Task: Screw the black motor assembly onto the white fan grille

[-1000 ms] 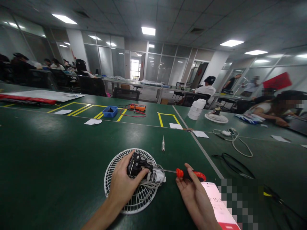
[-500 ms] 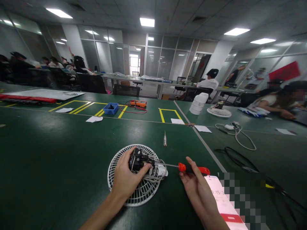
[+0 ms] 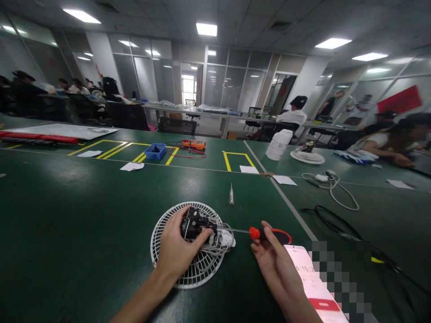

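1. carefully noted: our left hand (image 3: pixel 177 251) grasps the black motor unit (image 3: pixel 193 224), thumb on the near side, fingers wrapped round the left and far sides.
2. the unit sits over the white fan grille (image 3: pixel 154 246), which lies on the near part of the green table (image 3: pixel 84 224); looped grey cable (image 3: pixel 215 252) and a white part (image 3: pixel 226 238) lie at its right.
3. our right hand (image 3: pixel 278 264) has a light hold on the red-and-black screwdriver (image 3: pixel 255 233), handle between thumb and fingers, palm partly open.
4. the shaft runs left, nearly level, to the right end of the black unit. we cannot tell whether the tip is seated in a screw.
5. our judgement on working well: line the shaft up with the screw axis, check the seating, then press gently inward while turning. a crooked or lightly pressed tip could slip and chew the head.
6. we would brace the unit firmly with the left, fingertips away from the tip's path, since the ribbed grille may rock or slide.
7. we would also mind the cable loops close below the shaft; a slip could nick them.
8. bystanders: a small clear-handled screwdriver (image 3: pixel 231 196) farther off, and a lit phone (image 3: pixel 313 282) near right.
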### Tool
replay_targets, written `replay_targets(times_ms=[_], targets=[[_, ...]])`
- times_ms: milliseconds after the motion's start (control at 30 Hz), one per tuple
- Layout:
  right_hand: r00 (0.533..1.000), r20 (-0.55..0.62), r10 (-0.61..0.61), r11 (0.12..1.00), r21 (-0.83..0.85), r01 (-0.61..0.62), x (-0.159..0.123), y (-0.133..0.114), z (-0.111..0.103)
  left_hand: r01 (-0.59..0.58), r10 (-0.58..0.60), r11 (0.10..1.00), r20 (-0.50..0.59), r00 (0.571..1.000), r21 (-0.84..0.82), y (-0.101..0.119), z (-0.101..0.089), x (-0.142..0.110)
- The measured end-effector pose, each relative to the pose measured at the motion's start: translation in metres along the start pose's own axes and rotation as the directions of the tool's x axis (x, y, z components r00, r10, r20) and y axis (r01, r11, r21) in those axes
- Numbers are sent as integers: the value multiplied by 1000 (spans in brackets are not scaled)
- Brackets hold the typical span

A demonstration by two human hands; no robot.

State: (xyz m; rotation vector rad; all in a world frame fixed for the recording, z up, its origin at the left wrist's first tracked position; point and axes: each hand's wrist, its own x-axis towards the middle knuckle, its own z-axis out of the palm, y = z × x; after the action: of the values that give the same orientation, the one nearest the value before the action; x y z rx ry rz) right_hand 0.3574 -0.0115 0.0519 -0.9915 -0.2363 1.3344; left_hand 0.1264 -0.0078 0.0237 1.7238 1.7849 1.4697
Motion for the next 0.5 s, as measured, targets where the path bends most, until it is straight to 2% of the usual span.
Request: replay_targets(times_ms=[267,500], targets=[[999,-31,-13,995,100,16,0,-3,0,-39,39,999,-2,999,21,2,1,1],[999,-43,1,999,47,1,2,0,-2,-37,37,999,0,999,6,0,0,-1]])
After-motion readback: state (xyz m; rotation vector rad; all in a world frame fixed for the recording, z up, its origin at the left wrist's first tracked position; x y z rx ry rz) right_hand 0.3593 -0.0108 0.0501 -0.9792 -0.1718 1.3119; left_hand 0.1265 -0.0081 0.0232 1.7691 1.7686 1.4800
